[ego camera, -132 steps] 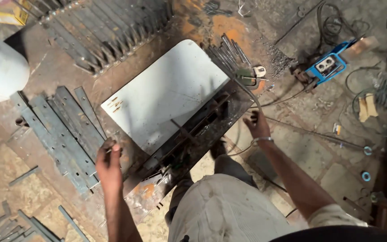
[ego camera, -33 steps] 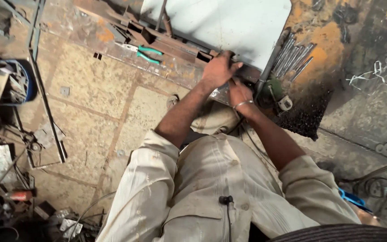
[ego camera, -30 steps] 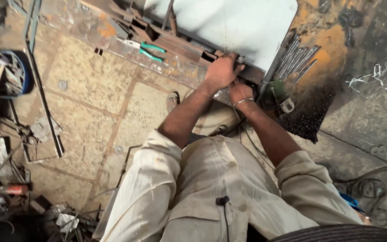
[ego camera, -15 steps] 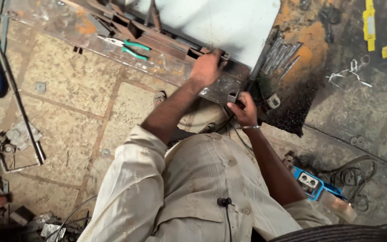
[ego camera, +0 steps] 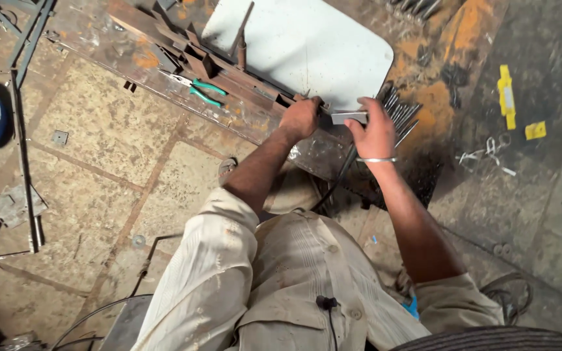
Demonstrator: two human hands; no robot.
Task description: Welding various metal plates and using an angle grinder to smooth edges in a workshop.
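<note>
While the left hand (ego camera: 300, 118) hides its grasp, the right hand (ego camera: 375, 130) pinches a metal strip (ego camera: 348, 117).

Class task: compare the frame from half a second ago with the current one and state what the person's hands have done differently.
The right hand rose from below the bench edge and now grips a flat metal piece. The left hand stays at the piece's other end. The white sheet and green-handled pliers lie unmoved.

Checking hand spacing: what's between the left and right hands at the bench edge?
Head view: a short grey metal bar spans the gap; right hand grips it, left hand sits at its other end.
</note>
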